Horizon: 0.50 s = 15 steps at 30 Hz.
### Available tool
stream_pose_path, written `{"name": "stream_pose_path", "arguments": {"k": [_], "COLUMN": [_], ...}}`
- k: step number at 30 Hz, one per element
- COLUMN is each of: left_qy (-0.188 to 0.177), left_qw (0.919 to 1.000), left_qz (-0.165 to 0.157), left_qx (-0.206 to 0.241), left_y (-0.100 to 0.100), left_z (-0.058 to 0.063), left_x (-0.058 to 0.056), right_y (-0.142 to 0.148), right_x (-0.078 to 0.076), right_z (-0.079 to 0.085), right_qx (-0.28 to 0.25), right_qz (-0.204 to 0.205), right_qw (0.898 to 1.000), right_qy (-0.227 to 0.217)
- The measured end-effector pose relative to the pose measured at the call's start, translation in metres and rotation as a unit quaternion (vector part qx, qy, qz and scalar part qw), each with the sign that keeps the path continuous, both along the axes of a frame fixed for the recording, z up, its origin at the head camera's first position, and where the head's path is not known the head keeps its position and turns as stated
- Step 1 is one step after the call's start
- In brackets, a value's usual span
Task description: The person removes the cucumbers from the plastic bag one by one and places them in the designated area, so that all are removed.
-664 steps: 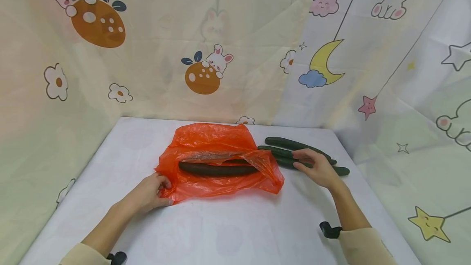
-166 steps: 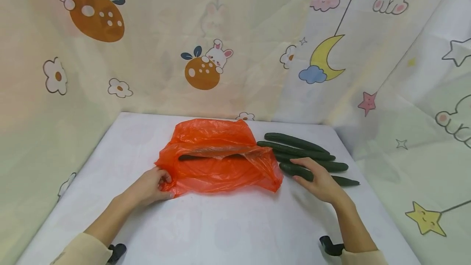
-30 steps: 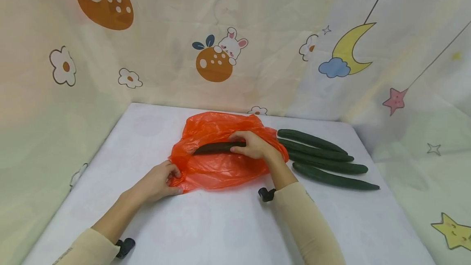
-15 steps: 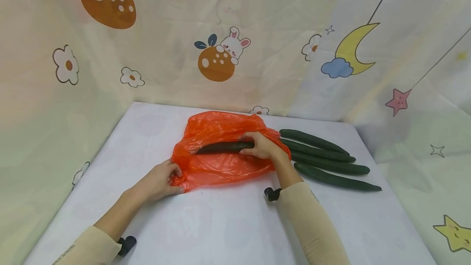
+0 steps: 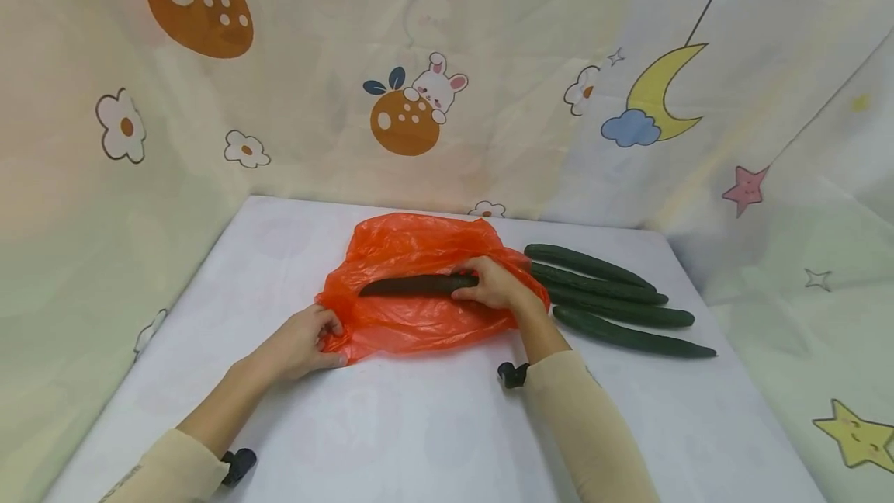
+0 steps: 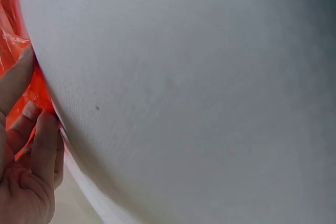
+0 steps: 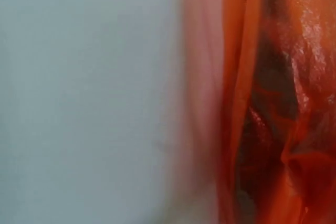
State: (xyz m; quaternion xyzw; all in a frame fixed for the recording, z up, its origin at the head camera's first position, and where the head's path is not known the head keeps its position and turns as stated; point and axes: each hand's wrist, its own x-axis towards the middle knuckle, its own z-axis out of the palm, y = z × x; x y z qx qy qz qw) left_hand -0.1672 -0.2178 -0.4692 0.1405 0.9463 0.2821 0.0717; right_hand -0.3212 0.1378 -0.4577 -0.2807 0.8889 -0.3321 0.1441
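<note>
An orange-red plastic bag [image 5: 426,332] lies on the table, its mouth spread. Across the mouth runs a dark green cucumber [image 5: 408,285]; my right hand [image 5: 492,286] grips it near its right end, fingers on the far side and thumb on the near side. My left hand [image 5: 307,344] pinches the bag's left corner, and the left wrist view shows its fingertips [image 6: 46,119] at the crumpled plastic [image 6: 8,19]. The right wrist view holds only blurred table and bag folds [image 7: 310,66]; the right hand is hidden there. Several cucumbers [image 5: 635,332] lie right of the bag.
The white table [image 5: 405,433] has its back edge against a hanging cloth [image 5: 510,99] with printed rabbits and flowers. Black wrist cameras stick out from both sleeves [image 5: 580,410]. The loose cucumbers lie roughly side by side, some of their left ends close to the bag.
Since 22.1 s ago, another cucumber has joined those at the right. My right hand has moved from that row to the bag's mouth and now grips a cucumber. My left hand stays on the corner.
</note>
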Motion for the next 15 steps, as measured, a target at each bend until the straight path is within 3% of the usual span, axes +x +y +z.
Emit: {"name": "stream_pose_path", "arguments": {"k": [10,15], "left_qy": [-0.013,-0.019], "left_qw": [0.9999,0.9998], "left_qz": [0.004,0.008], "left_qx": [-0.002,-0.006], "left_y": [0.005,-0.001], "left_z": [-0.001,-0.001], "left_x": [-0.002,0.001], "right_y": [0.013,0.013], "right_x": [0.015,0.024], "right_z": [0.001,0.004], "right_qx": [-0.013,-0.040], "right_qz": [0.009,-0.001], "right_qw": [1.000,0.999], "right_qy": [0.022,-0.001]}}
